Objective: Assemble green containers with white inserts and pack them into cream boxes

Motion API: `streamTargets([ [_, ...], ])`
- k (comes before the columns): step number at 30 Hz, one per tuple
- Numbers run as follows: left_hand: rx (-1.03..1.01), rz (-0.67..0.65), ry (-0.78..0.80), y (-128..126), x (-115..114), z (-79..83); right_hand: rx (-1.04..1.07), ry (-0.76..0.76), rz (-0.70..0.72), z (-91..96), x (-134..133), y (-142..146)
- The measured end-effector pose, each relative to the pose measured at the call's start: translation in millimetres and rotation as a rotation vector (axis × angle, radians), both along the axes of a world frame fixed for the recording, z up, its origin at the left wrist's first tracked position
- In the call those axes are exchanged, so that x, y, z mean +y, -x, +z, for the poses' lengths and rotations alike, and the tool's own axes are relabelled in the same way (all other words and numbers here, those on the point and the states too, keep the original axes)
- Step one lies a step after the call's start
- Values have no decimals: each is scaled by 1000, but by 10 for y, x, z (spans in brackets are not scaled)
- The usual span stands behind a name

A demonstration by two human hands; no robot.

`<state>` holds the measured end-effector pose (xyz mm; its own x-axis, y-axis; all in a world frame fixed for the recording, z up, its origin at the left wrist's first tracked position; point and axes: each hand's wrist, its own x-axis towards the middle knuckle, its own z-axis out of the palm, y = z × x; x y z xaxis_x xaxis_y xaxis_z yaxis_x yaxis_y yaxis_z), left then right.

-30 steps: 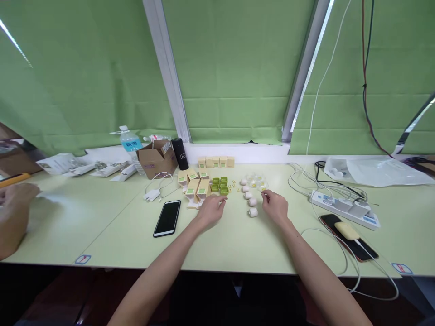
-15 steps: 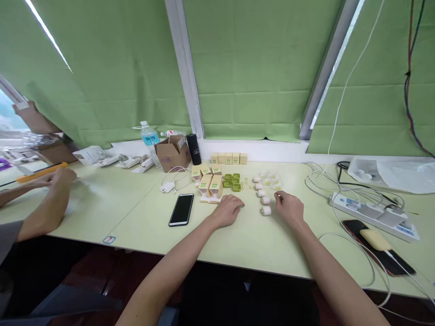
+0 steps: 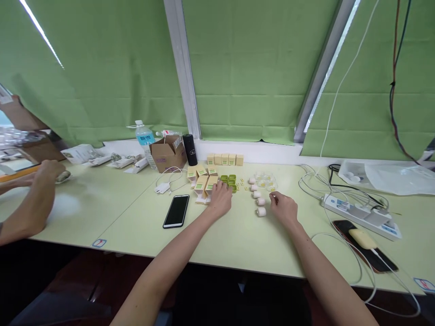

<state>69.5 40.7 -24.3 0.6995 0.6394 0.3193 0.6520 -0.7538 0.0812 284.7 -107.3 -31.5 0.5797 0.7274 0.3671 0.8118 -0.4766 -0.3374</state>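
My left hand (image 3: 221,199) reaches over the near end of a cluster of small olive-green square cups (image 3: 224,178), fingers apart and bent down at the nearest cup; contact is unclear. Beside it stand open cream cardboard boxes (image 3: 201,183) with green labels. My right hand (image 3: 284,208) hovers low over the table, fingers curled together; whatever they hold, if anything, is hidden. Just left of it runs a row of several pale pink cylinders (image 3: 260,202). Tiny yellow-green pieces (image 3: 242,184) lie between cups and cylinders. Behind are clear round parts with yellow centres (image 3: 270,184).
A phone (image 3: 176,211) lies left of my left arm. Closed small boxes (image 3: 225,159) line the back, near a black bottle (image 3: 190,150) and brown carton (image 3: 167,154). Cables and a power strip (image 3: 362,216) lie right. A co-worker's hands (image 3: 47,179) are far left.
My left hand has moved forward from the table in front of the boxes to the green cups. My right hand stays by the pink cylinders. The view has shifted slightly.
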Motion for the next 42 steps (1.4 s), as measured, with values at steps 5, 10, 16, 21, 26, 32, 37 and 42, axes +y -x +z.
streamTargets([
  [5, 53, 74, -51, -180, 111, -75, -13, -18, 10, -30, 0, -6],
  [10, -3, 73, -75, -265, 132, -151, -9, -39, 11, -20, -10, -5],
  [16, -381, -65, 58, -153, 183, -48, 0, -50, 19, 9, -20, -3],
  [21, -740, -171, 152, -3, 196, 20, -21, -101, 40, 19, -9, 16],
  [26, -944, -105, 317, 49, 278, -108, -38, -147, 75, 20, -14, 22],
  [32, -1358, -148, 676, 25, 465, -138, 25, -119, 29, 19, -50, -32],
  [37, -1550, -316, 979, 72, 510, -80, 56, -92, 18, 8, -48, -62],
  [42, -1624, -396, 1136, 94, 509, -70, 7, -124, 62, 45, 17, 8],
])
